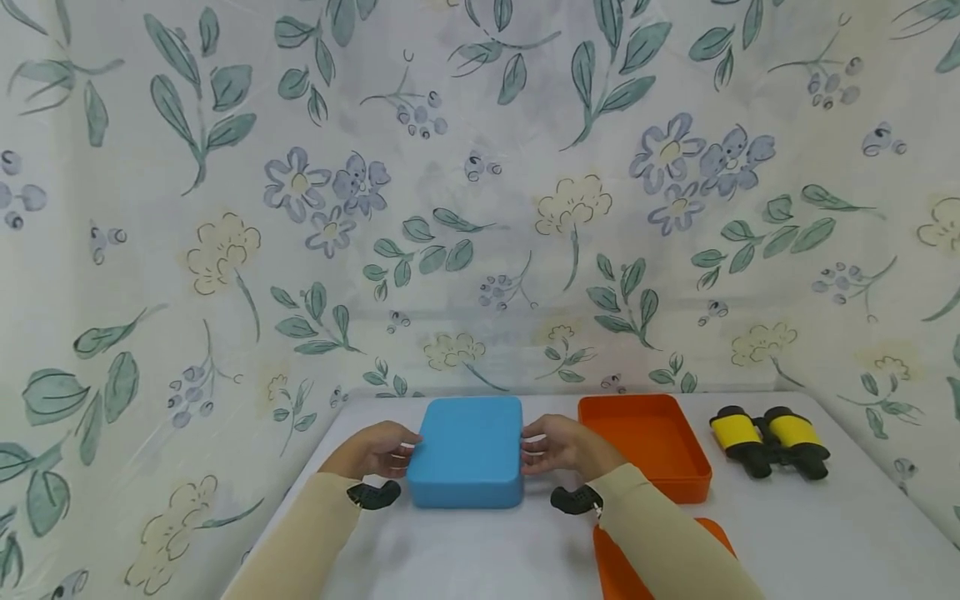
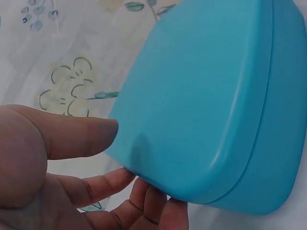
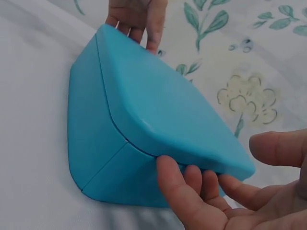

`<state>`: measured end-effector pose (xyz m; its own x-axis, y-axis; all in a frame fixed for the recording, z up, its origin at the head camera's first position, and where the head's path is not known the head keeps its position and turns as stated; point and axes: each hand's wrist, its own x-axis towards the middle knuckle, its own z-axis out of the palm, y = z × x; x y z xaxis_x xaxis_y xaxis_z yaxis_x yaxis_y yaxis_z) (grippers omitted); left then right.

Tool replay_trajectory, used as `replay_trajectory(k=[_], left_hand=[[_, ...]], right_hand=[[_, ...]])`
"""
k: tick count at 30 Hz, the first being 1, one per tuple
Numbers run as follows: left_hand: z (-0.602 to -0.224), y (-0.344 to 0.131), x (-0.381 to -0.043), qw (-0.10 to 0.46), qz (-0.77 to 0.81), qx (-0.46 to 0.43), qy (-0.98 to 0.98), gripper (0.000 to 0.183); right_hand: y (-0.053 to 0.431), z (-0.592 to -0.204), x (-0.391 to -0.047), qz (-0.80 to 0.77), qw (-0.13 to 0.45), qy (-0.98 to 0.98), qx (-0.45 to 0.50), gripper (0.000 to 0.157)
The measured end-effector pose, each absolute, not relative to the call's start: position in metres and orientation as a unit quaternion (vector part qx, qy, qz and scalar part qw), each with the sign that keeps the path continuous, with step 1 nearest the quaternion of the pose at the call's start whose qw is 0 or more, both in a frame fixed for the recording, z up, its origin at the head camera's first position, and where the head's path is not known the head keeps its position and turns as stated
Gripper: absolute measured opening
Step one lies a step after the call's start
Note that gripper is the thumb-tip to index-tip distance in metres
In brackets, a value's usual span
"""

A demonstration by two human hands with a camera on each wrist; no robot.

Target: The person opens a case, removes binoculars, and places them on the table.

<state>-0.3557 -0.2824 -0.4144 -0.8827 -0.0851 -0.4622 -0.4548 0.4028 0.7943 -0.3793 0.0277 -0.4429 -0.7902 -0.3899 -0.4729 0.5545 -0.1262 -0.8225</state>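
Note:
A light blue lidded box [image 1: 467, 450] sits on the white table between my two hands. A seam separates its lid [image 3: 163, 96] from the lower body [image 3: 96, 124]. My left hand [image 1: 372, 450] is at the box's left side; in the left wrist view its fingertips [image 2: 173, 213] touch the side below the top and its thumb is spread apart from them. On the opposite side, my right hand [image 1: 567, 446] has its fingertips [image 3: 168, 167] along the lid's lower edge, by the seam. The right thumb stands off the box.
To the right lies an open orange tray-like box [image 1: 643, 433]. Another orange piece [image 1: 618, 558] is nearer, partly hidden by the right sleeve [image 1: 660, 533]. Black and yellow binoculars [image 1: 771, 440] lie at the far right. Behind the table [image 1: 802, 533] hangs a floral-patterned curtain [image 1: 480, 208].

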Motion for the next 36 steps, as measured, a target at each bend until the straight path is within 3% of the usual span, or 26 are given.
replay_trajectory(k=[6,9,13,22,31,36], left_hand=[[-0.417,-0.282,-0.360,0.184,0.498,-0.139,0.836,0.031],[-0.419,-0.283,-0.359,0.188,0.503,-0.139,0.832,0.031],[-0.420,-0.285,-0.357,0.184,0.523,-0.141,0.820,0.030],[-0.416,-0.291,-0.357,0.187,0.554,-0.114,0.803,0.030],[-0.415,-0.299,-0.333,0.164,0.559,-0.102,0.807,0.044],[-0.417,-0.300,-0.315,0.159,0.563,-0.091,0.806,0.047]], right_hand=[[0.026,-0.440,-0.378,-0.741,0.315,0.588,0.075,0.046],[0.026,-0.441,-0.377,-0.738,0.314,0.593,0.071,0.043],[0.026,-0.441,-0.376,-0.718,0.305,0.625,0.033,0.039],[0.028,-0.437,-0.374,-0.693,0.280,0.664,-0.026,0.050],[0.025,-0.436,-0.362,-0.714,0.264,0.648,-0.023,0.030],[0.025,-0.442,-0.351,-0.717,0.272,0.641,-0.029,0.028]])
